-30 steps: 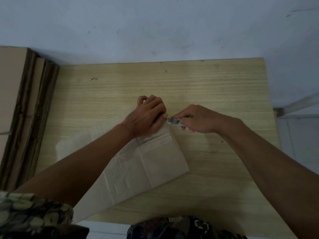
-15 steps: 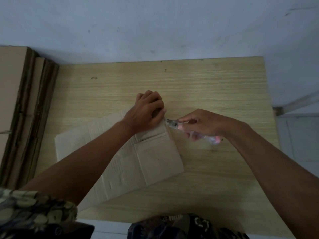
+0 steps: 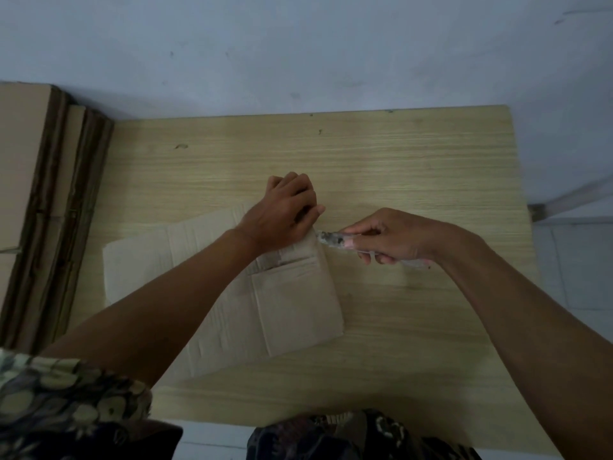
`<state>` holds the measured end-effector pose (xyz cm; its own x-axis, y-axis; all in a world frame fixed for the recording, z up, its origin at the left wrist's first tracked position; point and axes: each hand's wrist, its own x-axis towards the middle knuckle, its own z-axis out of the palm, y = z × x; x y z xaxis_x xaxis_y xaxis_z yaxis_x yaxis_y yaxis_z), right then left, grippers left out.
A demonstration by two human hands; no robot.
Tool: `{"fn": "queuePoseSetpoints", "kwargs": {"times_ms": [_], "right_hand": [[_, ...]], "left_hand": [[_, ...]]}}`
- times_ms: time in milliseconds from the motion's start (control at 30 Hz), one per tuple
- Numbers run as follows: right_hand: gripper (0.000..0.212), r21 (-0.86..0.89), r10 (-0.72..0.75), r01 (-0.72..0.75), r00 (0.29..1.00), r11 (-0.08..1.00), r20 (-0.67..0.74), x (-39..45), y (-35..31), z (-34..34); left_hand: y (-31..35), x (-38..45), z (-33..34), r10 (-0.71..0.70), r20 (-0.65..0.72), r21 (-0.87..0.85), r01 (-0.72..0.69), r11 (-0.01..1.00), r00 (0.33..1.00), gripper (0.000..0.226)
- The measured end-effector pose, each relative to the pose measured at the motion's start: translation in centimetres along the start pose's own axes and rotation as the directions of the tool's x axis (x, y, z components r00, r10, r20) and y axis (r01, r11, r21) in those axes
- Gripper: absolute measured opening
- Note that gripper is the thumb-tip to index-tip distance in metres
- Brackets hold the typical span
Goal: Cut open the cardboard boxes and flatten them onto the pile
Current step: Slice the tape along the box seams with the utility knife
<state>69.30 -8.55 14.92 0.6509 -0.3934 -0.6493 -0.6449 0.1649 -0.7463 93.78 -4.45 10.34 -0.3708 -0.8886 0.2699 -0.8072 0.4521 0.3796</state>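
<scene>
While the left hand (image 3: 282,212) curls down on the flattened cardboard box (image 3: 265,293) on the desk (image 3: 414,167), the right hand (image 3: 394,239) grips a utility knife (image 3: 335,240) at its edge, best drawn away from those fingers.

A: quick count? I get one flat box (image 3: 265,293) on one table (image 3: 414,161), and one knife (image 3: 335,240).

B: yep, plus two hands, left (image 3: 282,214) and right (image 3: 394,237). One pile (image 3: 39,194) of cardboard too, sheets too stacked to count.
</scene>
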Motion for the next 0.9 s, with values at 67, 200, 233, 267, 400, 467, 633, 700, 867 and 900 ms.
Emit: {"fn": "queuePoseSetpoints", "kwargs": {"times_ms": [67,200,233,267,400,467,633,700,867,900], "right_hand": [[0.039,-0.020,-0.024,0.024,1.000,1.000,-0.008,0.6,-0.2,0.2],[0.038,-0.006,-0.015,0.015,1.000,1.000,0.003,0.2,0.3,-0.1],[0.038,-0.007,-0.010,0.010,1.000,1.000,0.010,0.1,0.4,-0.1],[0.038,-0.014,-0.009,0.009,1.000,1.000,0.010,0.2,0.4,0.0],[0.038,-0.051,-0.031,0.030,0.999,0.998,-0.026,1.4,0.2,0.8],[0.040,-0.007,-0.020,0.020,1.000,1.000,-0.015,0.8,0.8,0.9],[0.039,0.022,-0.016,0.016,1.000,1.000,-0.008,1.1,0.6,1.2],[0.039,0.018,-0.012,0.012,1.000,1.000,0.002,1.4,0.3,1.5],[0.039,-0.016,0.012,-0.011,1.000,1.000,0.022,0.0,0.3,1.0],[0.038,-0.035,-0.003,0.004,1.000,0.999,0.007,0.4,0.0,1.3]], "left_hand": [[0.0,0.0,0.0,-0.002,0.005,0.004,0.002,1.000,1.000,0.025],[-0.1,0.0,-0.1,0.002,0.017,-0.004,-0.001,1.000,1.000,0.025],[0.0,-0.1,0.0,0.003,0.016,-0.006,-0.003,1.000,1.000,0.025],[0.0,-0.2,0.1,0.004,0.015,-0.009,-0.004,1.000,1.000,0.025],[-0.1,-0.1,0.0,-0.004,0.010,-0.014,0.004,1.000,1.000,0.025],[-0.1,-0.1,-0.1,0.000,0.012,-0.022,0.000,1.000,1.000,0.026],[0.0,-0.1,0.0,0.018,0.003,-0.001,-0.018,1.000,1.000,0.026],[-0.1,-0.1,0.0,0.025,0.001,0.002,-0.025,1.000,1.000,0.026],[0.4,-0.2,0.4,0.051,0.010,-0.010,-0.051,0.999,0.999,0.025],[0.4,-0.2,0.4,0.049,0.015,-0.010,-0.049,0.999,0.999,0.025]]}}
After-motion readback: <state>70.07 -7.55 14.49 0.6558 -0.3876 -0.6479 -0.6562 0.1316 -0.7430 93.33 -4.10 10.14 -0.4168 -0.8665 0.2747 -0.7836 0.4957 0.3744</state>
